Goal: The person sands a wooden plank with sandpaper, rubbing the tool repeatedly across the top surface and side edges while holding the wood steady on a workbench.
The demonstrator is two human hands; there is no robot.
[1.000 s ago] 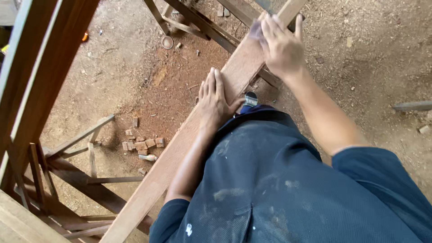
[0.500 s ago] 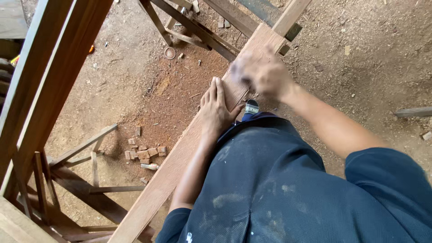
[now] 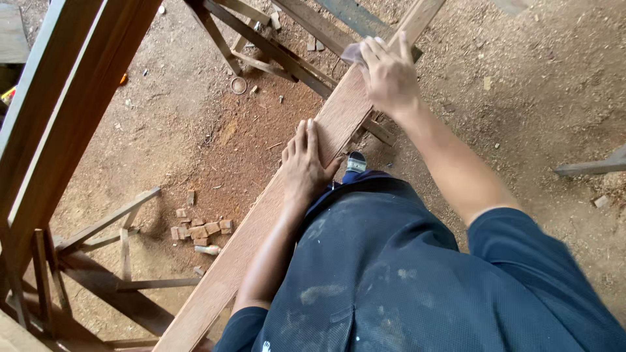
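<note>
Now | left hand [image 3: 304,164] grip spread flat on plank [image 3: 261,228] | right hand [image 3: 390,77] grip pinching sandpaper [image 3: 355,53]

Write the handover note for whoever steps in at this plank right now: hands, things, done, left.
Left hand: flat, palm down on the long wooden plank, steadying it; nothing held.
Right hand: pressing a small pale sanding pad onto the plank's far end.
The plank lies slanted across a wooden trestle above the sawdust floor.
Done: cannot tell how much is sanded.
Left: probably the stretch nearer the body.
</note>
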